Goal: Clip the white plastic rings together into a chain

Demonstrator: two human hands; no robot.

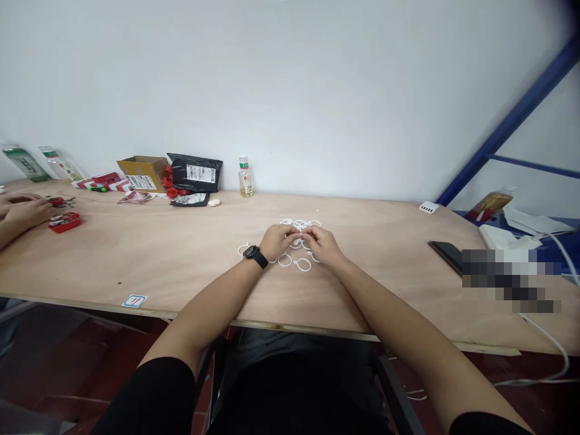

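Note:
My left hand (277,240), with a black watch (256,256) on its wrist, is closed in a pinch over the middle of the wooden table (190,260). Opposite it, my right hand (322,243) pinches too, and the fingertips of both nearly meet. Between them shows a small white piece, most likely part of a white plastic ring, largely covered by the fingers. Several thin white rings with small tabs lie around and behind my hands. One white ring (303,264) lies flat just in front of them, and another ring (284,260) is beside it.
At the far left are a co-worker's hands (27,211) by a red tray (64,222) of small parts. A cardboard box (142,174), a black parcel bag (197,174) and a drink bottle (245,176) stand along the wall. On the right lie a phone (446,256) and a white cable (550,338).

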